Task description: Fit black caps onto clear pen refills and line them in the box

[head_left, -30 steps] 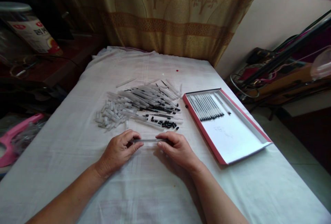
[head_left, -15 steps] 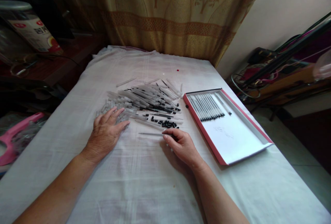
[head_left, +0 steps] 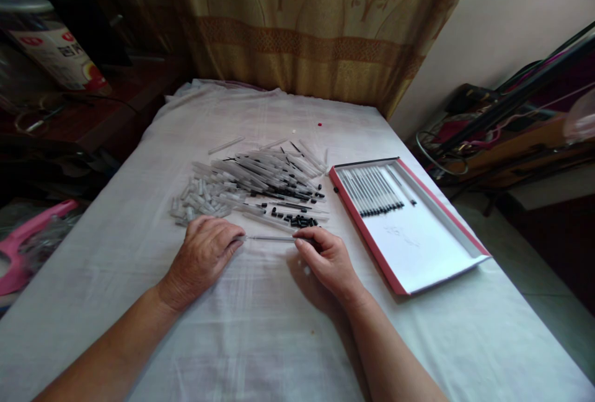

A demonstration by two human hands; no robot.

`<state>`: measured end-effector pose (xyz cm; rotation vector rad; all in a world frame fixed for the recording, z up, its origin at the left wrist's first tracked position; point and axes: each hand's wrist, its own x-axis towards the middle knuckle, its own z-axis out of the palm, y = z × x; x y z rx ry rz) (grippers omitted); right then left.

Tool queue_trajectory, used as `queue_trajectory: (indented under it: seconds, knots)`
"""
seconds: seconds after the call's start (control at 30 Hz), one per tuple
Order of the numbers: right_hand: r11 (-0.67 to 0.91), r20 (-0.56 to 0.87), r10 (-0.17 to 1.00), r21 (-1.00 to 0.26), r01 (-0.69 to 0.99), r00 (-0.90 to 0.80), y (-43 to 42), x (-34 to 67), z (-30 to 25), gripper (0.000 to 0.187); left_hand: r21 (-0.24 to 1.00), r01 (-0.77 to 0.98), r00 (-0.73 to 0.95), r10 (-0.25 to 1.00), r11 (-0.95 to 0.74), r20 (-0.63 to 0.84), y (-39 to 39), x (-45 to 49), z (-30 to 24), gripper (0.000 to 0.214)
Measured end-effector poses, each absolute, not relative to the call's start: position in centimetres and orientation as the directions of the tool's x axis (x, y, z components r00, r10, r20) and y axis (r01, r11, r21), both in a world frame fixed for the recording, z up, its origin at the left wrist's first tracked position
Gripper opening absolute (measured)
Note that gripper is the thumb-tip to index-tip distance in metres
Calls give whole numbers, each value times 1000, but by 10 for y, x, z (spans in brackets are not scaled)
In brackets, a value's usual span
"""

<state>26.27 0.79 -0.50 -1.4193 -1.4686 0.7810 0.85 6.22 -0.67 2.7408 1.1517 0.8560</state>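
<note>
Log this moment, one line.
left hand: at one end of pen; right hand: gripping other end; pen parts: heaped beyond hands; red-edged tray: at right, pens inside

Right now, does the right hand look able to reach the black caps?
Probably yes: the right hand is close to the black caps, with nothing visible between them, though it holds a pen.

Pen (head_left: 270,239): slim, straight, greyish barrel. Lies crosswise along the 9-to-3 o'clock line, at 7 o'clock from view centre. 3 o'clock end hidden; 9 o'clock tip unclear.
</note>
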Motion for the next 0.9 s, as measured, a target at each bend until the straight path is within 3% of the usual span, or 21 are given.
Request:
queue_trajectory:
  seconds: [0.2,0.37,0.53,0.9]
  knots:
    - [138,178,983,-887,441,50,8,263,-7,17,314,636,565,703,-705,432,59,11,-7,20]
    - [201,153,978,-862,465,-139,9,268,-5,18,477,511,558,698,-715,449,52,18,-9,20]
    - [226,147,968,-864,450,-203,9,271,-2,18,585,455,515,735,-671,442,46,24,-8,17]
    - [258,164,961,-823,506,-222,11,266,4,19,551,394,526,673,-735,520,50,25,-6,13]
